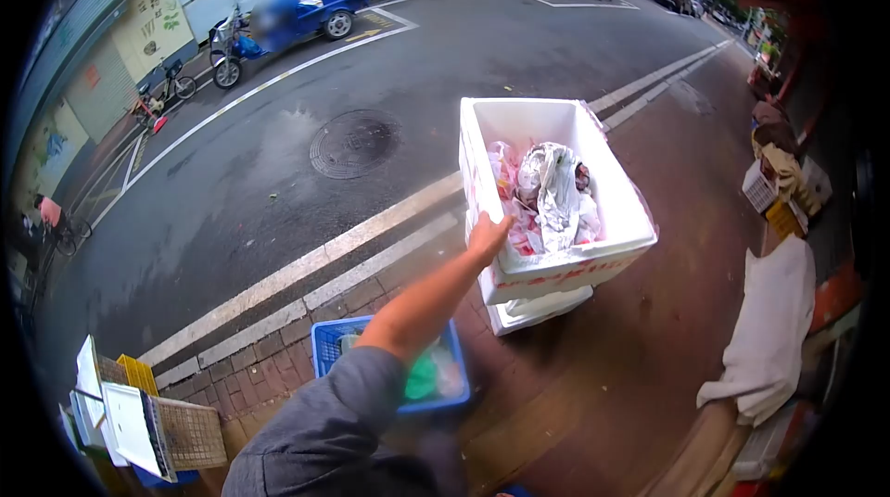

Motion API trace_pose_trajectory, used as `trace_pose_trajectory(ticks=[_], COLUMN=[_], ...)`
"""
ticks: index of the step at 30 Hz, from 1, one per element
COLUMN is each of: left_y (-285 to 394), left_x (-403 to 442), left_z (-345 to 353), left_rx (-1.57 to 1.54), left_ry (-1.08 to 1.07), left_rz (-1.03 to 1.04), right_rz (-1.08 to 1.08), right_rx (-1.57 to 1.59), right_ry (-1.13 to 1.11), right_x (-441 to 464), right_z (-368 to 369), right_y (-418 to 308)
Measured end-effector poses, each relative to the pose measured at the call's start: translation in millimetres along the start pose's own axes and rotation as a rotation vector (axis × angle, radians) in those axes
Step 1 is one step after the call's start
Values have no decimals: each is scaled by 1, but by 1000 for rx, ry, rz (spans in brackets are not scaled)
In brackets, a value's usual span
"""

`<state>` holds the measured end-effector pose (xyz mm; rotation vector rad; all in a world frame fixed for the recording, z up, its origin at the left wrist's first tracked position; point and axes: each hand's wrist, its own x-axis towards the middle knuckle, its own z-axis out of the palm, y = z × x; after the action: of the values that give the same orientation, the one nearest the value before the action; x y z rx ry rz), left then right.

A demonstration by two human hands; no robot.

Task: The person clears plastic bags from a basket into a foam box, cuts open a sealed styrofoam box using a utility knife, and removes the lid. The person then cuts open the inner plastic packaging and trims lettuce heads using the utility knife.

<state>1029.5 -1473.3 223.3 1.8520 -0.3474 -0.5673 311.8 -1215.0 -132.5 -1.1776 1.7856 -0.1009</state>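
"Gripping what, the left hand (489,235)?"

"The white foam box (547,282). It had the rim nr the box's left corner, thumb over the top edge, fingers mostly hidden. Bare hand, grey sleeve (315,432)."

"And the right hand?"

"Out of view, so couldn't tell if it was wide, narrow or holding smth."

"Where was the box exactly?"

"Just right of ctr, above the reddish pavement (603,358), beside the pale kerb (371,235). No lid on, w/ red writing along the near wall. Another white foam piece (542,309) showed under it, mostly covered. Couldn't tell what that was."

"Contents?"

"Pink-and-clear plastic bags (503,163) plus a crumpled silvery sheet (556,196), all down inside, approx. mid-box."

"Anything nr the arm?"

"Yep, a blue basket (322,349) on the paving, partly behind the forearm & sleeve, w/ a green bag (422,378) in it. Mesh crates (190,432) stood at btm left."

"Right side?"

"A whitish cloth (769,321) hung over stuff along the edge."

"And the rd?"

"A round manhole cover (355,143) in damp-looking asphalt, a blue cargo trike (324,10) parked on the far side, & a person in a pink top (51,211) by a bike, far left."
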Motion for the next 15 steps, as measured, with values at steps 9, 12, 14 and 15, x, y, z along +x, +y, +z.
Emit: trace_pose_trajectory(ticks=[9, 12, 14, 15], left_y=[-18, -38, -45, -45], left_x=[-7, -12, -18, -21], left_z=[-16, -23, -28, -30], left_rx=[-111, -145, -141, -144], left_ry=[-20, -22, -23, -25], left_rz=[-36, -41, -35, -34], right_rz=[-211, -268, -294, -308], right_rx=[163, 202, 222, 222], right_ry=[-147, -221, -276, -295], right_x=[20, 25, 41, 44], right_z=[-45, -39, -33, -31], right_y=[-136, -164, -154, -151])
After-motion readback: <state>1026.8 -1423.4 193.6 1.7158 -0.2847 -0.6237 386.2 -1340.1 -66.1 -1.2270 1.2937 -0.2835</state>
